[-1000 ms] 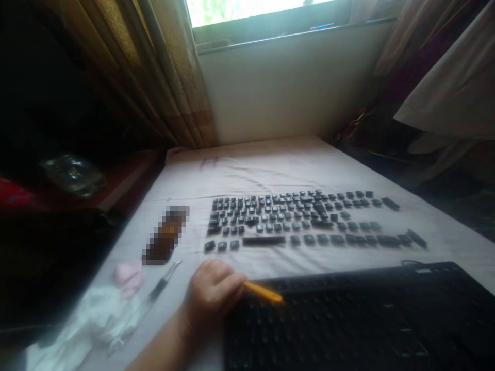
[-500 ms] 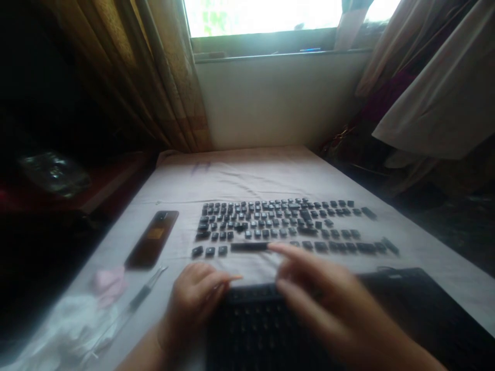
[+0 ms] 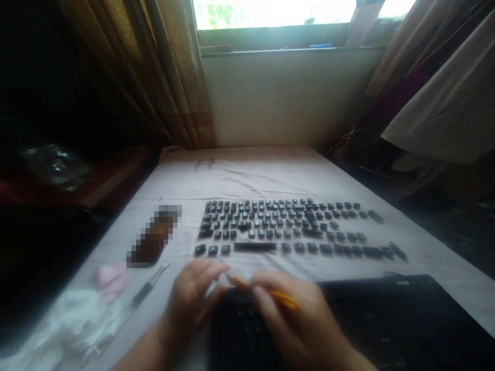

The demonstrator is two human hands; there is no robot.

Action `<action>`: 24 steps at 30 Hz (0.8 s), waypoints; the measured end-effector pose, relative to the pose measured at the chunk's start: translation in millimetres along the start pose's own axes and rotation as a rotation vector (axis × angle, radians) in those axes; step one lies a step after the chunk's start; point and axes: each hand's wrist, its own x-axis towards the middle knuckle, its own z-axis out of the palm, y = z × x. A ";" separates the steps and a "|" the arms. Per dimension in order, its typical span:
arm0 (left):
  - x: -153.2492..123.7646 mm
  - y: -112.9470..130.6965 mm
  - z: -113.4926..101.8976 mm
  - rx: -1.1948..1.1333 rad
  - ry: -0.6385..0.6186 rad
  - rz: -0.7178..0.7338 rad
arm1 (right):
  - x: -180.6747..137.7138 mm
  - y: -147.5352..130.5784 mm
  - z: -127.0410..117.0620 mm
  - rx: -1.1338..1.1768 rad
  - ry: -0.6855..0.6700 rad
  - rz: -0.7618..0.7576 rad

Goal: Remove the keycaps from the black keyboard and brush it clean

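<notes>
My right hand (image 3: 297, 314) is closed on a slim orange tool (image 3: 284, 299) with a pale tip, above the far edge of a black keyboard body (image 3: 240, 330). Blur hides the tool's exact kind. Just left of that tip is my left hand (image 3: 193, 293), thumb and forefinger apart, over the body's far left corner; whether it touches the tip I cannot tell. Beyond both hands, loose black keycaps (image 3: 266, 223) lie in keyboard-like rows on the pale cloth (image 3: 263, 175). A long spacebar (image 3: 255, 247) lies in the nearest row.
On the left lie a dark phone (image 3: 152, 239), partly pixelated, a thin dark-handled tool (image 3: 145, 291), a pink cloth (image 3: 111, 281) and crumpled white material (image 3: 69, 319). A large black panel (image 3: 394, 314) extends to the right. Curtains (image 3: 170, 77) and a window stand behind.
The orange tool now shows in my right hand; before, only its tip showed at my left fingertips. My right hand drew back from the spacebar, and my left thumb and forefinger have parted.
</notes>
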 end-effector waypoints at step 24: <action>-5.5 -13.5 6.7 0.018 -0.232 -0.246 | -22.4 15.0 19.8 0.091 -0.002 0.003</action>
